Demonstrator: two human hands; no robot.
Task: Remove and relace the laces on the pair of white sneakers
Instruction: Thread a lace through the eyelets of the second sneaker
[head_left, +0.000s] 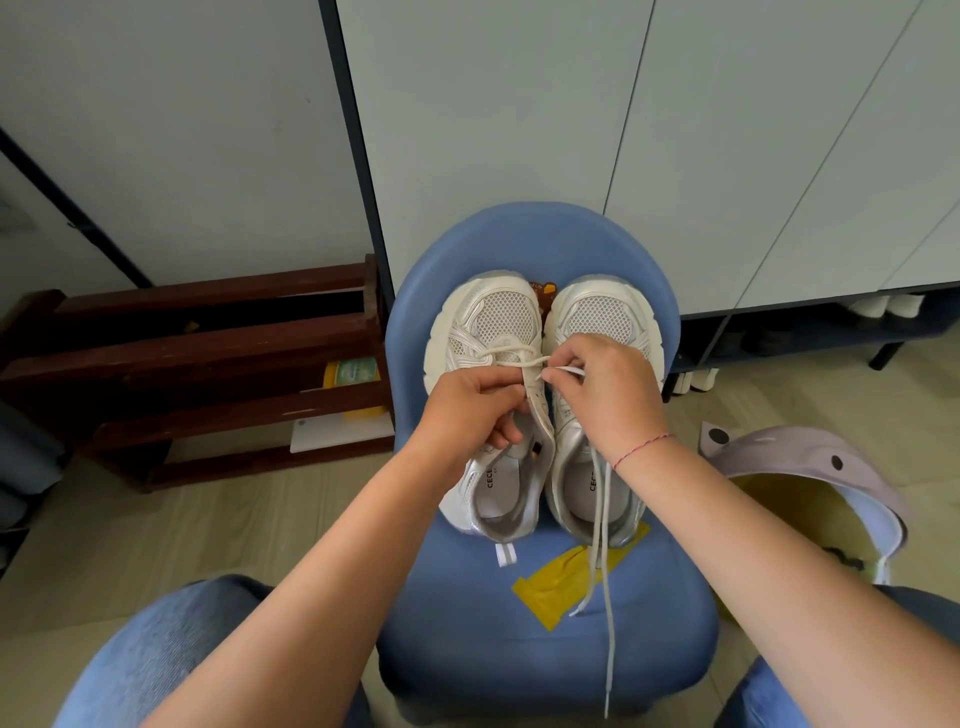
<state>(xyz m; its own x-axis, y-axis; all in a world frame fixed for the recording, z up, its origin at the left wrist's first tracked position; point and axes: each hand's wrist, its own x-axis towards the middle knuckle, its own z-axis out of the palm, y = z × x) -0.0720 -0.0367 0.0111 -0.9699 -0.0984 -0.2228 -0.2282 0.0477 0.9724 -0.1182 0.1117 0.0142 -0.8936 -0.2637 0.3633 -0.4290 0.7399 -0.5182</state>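
Denim knees (156, 660) frame the bottom edge, with both bare forearms reaching forward between them. Small blue plastic chair (467, 623) straight ahead. On its near seat is a flat yellow tape patch (550, 584). Trailing lace (607, 597), white and flat, in two strands, runs from under the right wrist across the tape patch; the longer strand hangs past the seat's front edge.

Mid-seat, the pair sits side by side, heels near, toes toward the chair back. Left sneaker (498, 317) is white mesh with a chunky cream sole; right sneaker (597, 312) is the same and touches it.

Left hand (467, 405) has its fingers curled at the left sneaker's throat, gripping the eyelet edge or the tongue; which one is unclear from this angle. Right hand (608, 395), with a thin red thread at the wrist, pinches a white lace end (563, 370) between thumb and forefinger, over the gap between the sneakers. That lace crosses the left sneaker's lower eyelets.

Beyond are a dark wooden slatted rack (182, 364) to the left, a lilac bin (810, 467) on the floor to the right, and pale cabinet doors (519, 130) behind.
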